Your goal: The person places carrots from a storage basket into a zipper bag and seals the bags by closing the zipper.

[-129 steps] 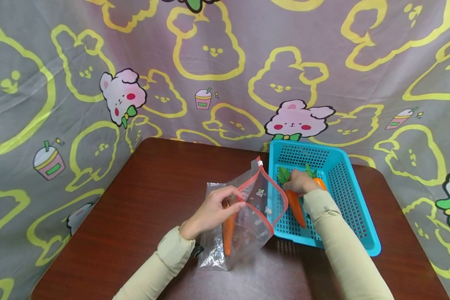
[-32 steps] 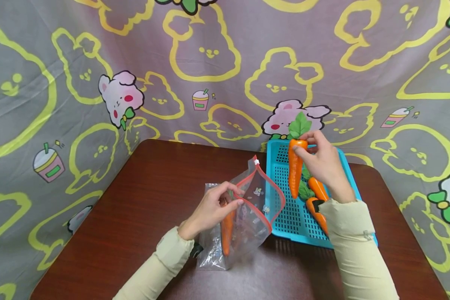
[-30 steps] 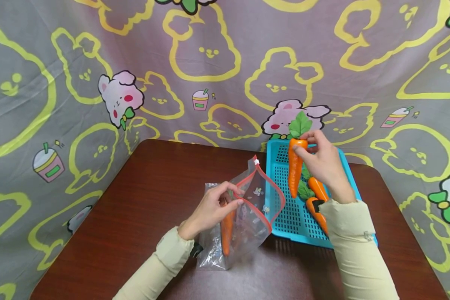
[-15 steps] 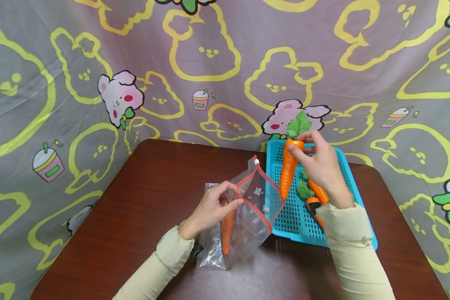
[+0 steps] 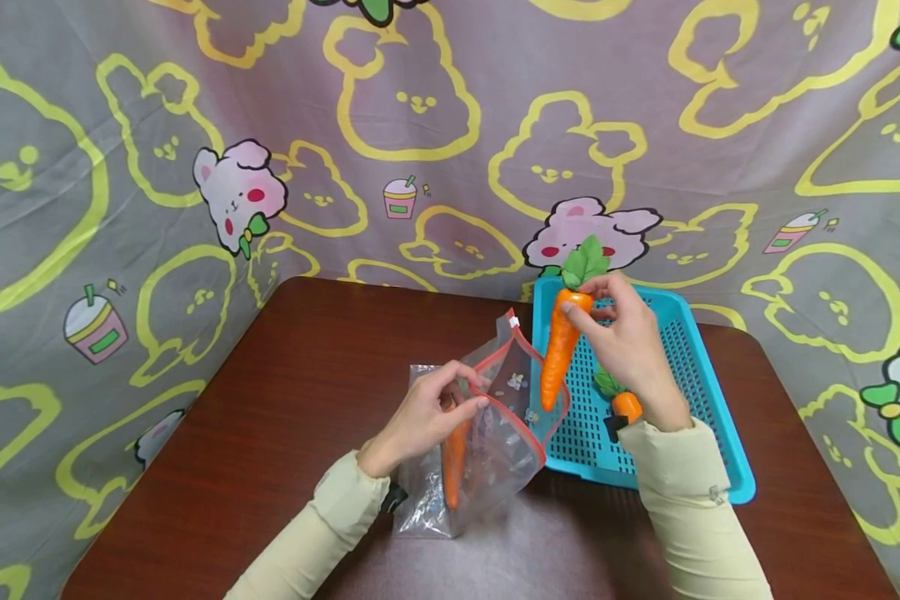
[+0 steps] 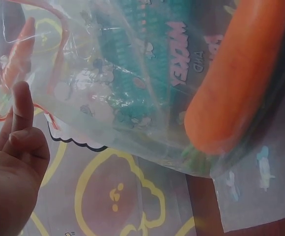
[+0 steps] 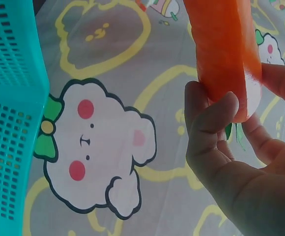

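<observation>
My left hand pinches the red-edged rim of a clear zip bag, whose mouth gapes toward the right. Inside the bag stands one carrot, seen large through the plastic in the left wrist view. My right hand grips a second carrot near its leafy top, thumb on one side and fingers on the other. Its tip points down and overlaps the bag's opening in the head view. In the right wrist view the fingers close round the thick end of this carrot.
A blue plastic basket stands at the right, behind the bag. Another carrot lies in it, partly hidden by my right wrist. Flat clear plastic lies under the bag on the brown table. Patterned cloth hangs behind.
My right hand has lifted a carrot out of the basket, then brought it left and lower, to the bag's mouth, with the tip tilting left. My left hand has kept its hold.
</observation>
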The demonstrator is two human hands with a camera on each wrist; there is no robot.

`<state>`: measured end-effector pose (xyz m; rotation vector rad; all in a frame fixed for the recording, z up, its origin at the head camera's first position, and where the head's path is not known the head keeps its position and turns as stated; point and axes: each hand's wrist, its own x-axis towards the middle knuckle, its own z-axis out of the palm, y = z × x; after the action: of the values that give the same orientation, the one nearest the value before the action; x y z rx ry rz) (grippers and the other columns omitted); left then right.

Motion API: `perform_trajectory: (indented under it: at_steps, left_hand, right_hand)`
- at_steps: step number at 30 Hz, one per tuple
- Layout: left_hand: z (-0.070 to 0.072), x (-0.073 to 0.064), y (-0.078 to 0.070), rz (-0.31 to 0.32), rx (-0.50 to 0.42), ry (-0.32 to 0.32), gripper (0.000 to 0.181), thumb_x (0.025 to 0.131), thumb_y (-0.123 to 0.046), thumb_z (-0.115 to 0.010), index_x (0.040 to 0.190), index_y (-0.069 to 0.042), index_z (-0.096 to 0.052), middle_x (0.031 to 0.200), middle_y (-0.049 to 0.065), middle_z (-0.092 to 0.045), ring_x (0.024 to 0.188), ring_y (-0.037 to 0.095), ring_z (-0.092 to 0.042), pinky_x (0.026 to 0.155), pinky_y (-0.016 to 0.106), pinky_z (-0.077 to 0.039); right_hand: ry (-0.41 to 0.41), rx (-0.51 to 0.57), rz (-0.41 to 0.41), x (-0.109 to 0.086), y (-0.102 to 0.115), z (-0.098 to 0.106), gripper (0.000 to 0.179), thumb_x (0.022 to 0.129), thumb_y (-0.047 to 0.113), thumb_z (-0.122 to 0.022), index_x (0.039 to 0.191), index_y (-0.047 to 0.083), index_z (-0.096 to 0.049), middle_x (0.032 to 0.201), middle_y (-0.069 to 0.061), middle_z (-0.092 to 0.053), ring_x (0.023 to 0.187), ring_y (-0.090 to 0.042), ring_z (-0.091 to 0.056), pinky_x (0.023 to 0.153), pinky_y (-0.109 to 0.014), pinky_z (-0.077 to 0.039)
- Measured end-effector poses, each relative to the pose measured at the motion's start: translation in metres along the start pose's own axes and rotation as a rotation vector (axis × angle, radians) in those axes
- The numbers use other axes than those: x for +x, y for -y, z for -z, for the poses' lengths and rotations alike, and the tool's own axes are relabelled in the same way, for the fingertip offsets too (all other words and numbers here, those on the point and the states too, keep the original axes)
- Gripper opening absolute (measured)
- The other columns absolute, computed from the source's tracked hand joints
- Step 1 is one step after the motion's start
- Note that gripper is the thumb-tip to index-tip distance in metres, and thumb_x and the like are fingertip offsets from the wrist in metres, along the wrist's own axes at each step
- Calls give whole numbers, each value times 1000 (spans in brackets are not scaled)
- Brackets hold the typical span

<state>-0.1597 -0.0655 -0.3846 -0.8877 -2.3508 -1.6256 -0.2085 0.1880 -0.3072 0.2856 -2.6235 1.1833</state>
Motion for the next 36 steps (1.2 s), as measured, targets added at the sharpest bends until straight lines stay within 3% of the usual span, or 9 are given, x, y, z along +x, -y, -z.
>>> perform_trajectory:
  at_steps: [11,20,28,36]
  left_hand:
    - [-5,-1,27,25,13,-5,20,86,-9,-72,103,-9,-61,107,5,-72,60,13,-53,55,22,-40]
    - [-4,-1,28,-21,10,-13,19,88,-16,-71,103,-8,-61,104,3,-71,60,9,-55,55,21,-42]
    - [-3,-2,28,-18,3,-9,20,88,-15,-71,103,-7,-61,104,11,-70,60,9,-54,54,21,-42]
    - [-4,-2,27,25,15,-13,21,86,-11,-72,104,-8,-61,106,6,-70,60,13,-54,54,23,-41]
  right_hand:
    - [16,17,11,-8,-2,-16,40,94,40,-60,116,8,-53,117,-14,-56,94,-32,-63,69,-35,-52]
    - [15,21,28,-13,-3,-25,35,93,36,-63,113,9,-54,112,-12,-56,90,-31,-64,67,-38,-55]
    - [16,5,27,-16,-1,-29,33,92,33,-65,112,9,-54,111,-12,-56,89,-31,-64,70,-43,-57]
    - [36,-10,15,-19,-2,-32,33,92,33,-65,112,9,-55,112,-11,-58,90,-29,-61,70,-41,-55]
